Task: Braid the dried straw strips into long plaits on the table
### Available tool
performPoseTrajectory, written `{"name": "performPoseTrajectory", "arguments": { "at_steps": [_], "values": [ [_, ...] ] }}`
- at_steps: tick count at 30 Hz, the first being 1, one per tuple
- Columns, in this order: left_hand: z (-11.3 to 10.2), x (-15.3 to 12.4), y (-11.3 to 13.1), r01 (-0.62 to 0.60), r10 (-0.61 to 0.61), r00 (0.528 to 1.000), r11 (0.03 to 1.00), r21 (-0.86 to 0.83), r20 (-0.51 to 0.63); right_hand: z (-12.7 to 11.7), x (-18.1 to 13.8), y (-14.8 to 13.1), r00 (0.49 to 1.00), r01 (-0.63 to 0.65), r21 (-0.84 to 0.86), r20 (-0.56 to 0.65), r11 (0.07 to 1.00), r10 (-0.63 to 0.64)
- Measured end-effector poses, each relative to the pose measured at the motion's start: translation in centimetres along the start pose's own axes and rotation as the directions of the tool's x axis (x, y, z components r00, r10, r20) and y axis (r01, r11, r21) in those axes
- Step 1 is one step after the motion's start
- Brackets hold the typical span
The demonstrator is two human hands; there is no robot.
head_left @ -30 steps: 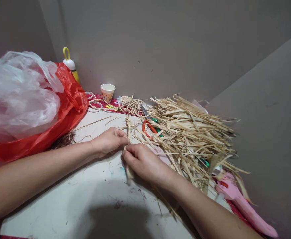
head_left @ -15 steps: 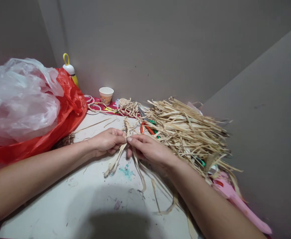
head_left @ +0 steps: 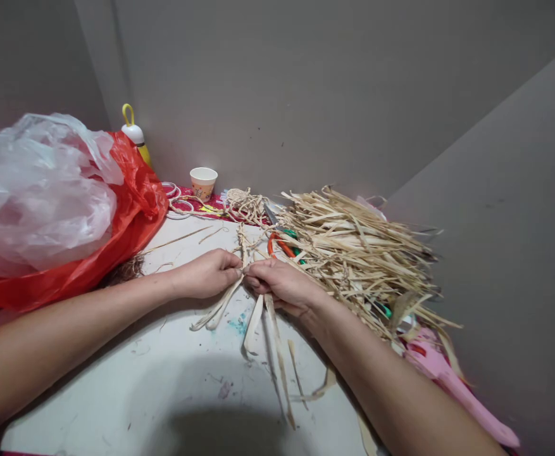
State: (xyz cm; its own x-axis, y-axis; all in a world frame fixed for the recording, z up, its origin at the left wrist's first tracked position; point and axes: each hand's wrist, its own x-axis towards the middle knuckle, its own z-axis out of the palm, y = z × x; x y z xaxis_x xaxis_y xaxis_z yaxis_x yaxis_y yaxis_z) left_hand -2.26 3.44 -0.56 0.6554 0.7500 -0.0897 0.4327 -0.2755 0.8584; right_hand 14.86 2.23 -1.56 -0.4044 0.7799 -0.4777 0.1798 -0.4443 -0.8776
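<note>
A braid of dry straw-coloured leaf strips (head_left: 242, 239) lies at the middle of the white board, its woven end pointing away from me. My left hand (head_left: 213, 272) pinches the strips on the left side of the braid, and their loose ends hang down below it. Close beside it, almost touching, my right hand (head_left: 280, 282) is closed on the strips on the right side. Long loose strips (head_left: 277, 348) trail from under that hand toward me. The strips between the fingertips are partly hidden.
Right of my hands a big heap of dry strips (head_left: 357, 240) covers orange-handled scissors (head_left: 277, 246). A pink tool (head_left: 452, 380) lies at the right edge. Behind stand a paper cup (head_left: 204, 183) and a yellow-white bottle (head_left: 135, 134). Plastic bags (head_left: 44, 196) fill the left.
Both hands have closed more tightly around the strips. The loose ends under my right hand have swung and now hang straighter; those under my left hand have shifted slightly left.
</note>
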Motion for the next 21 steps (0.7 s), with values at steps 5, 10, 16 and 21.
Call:
{"name": "performPoseTrajectory", "arguments": {
  "at_steps": [5, 10, 16, 21],
  "values": [
    [-0.2, -0.5, 1.1, 0.061, -0.034, 0.996, 0.941, 0.333, -0.088, 0.6, 0.0, 0.3, 0.993, 0.019, -0.090, -0.118, 0.996, -0.029],
    [1.0, -1.3, 1.9, 0.081, 0.002, 0.989, 0.829, 0.554, -0.149, 0.6, 0.0, 0.3, 0.993, 0.012, 0.000, -0.116, 1.000, -0.012],
    [3.1, -2.2, 2.5, 0.090, -0.035, 0.996, 0.631, 0.771, -0.088, 0.7, -0.3, 0.2, 0.999, 0.000, 0.145, -0.053, 0.989, 0.007],
    [4.1, -2.3, 2.0, 0.015, 0.002, 1.000, 0.545, 0.838, -0.019, 0.9, -0.4, 0.2, 0.998, 0.035, 0.163, -0.053, 0.986, -0.027]
  ]
}}
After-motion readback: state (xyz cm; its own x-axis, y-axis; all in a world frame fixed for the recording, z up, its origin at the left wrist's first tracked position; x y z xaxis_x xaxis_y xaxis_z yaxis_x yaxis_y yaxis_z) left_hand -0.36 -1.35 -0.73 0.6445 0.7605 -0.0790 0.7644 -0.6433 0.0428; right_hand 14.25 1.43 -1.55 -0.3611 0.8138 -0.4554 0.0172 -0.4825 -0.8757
